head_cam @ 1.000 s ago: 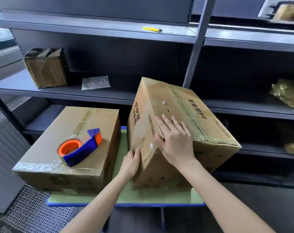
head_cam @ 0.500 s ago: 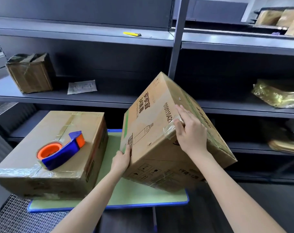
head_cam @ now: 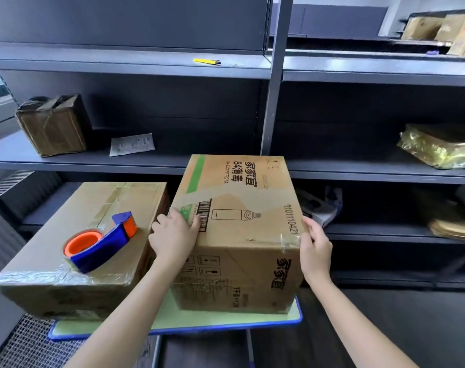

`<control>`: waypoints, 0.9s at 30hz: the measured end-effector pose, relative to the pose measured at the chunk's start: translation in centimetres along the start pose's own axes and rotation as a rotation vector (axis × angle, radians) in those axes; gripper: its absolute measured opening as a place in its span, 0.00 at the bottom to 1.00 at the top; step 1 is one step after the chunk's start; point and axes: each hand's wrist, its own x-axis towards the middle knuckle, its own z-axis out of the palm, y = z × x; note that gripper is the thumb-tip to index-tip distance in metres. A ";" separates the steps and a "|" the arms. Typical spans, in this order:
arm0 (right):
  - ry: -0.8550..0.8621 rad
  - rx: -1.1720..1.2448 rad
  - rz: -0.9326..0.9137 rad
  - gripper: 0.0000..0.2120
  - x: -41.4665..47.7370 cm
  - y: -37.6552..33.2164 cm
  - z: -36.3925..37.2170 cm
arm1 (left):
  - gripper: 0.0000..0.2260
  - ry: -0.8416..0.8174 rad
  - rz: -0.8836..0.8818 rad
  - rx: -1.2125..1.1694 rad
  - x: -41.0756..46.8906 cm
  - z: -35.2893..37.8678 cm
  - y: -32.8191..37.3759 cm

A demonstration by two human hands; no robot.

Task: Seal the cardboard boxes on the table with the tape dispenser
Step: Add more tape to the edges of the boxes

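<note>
Printed cardboard box [head_cam: 242, 235]: stood flat on the green counter [head_cam: 226, 321], just right of the taped cardboard box [head_cam: 135, 197]; left grip [head_cam: 173, 240] clasped its upper left edge, fingers curled over the barcode [head_cam: 204, 212]; right grip [head_cam: 315, 245] clasped its upper right edge, thumb on top by a tape strip [head_cam: 290, 239]; tape dispenser [head_cam: 101, 241], blue and orange, lay on the taped cardboard box; yellow utility knife [head_cam: 206, 61] lay on the upper shelf [head_cam: 119, 63].

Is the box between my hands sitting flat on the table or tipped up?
Flat. The box rests with its near bottom edge on the table, left hand and right hand gripping its sides.
</note>
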 end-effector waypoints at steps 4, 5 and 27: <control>-0.048 -0.234 -0.004 0.18 0.0 0.3 1.0 | 0.31 0.016 0.024 0.004 0.0 -0.1 -0.6; -0.067 -0.401 -0.043 0.19 0.2 0.0 1.1 | 0.31 0.017 0.031 -0.007 0.1 -0.1 -0.8; -0.794 -1.209 -0.727 0.49 -3.3 -5.9 12.7 | 0.42 -0.316 0.271 -0.825 -1.1 0.6 -8.2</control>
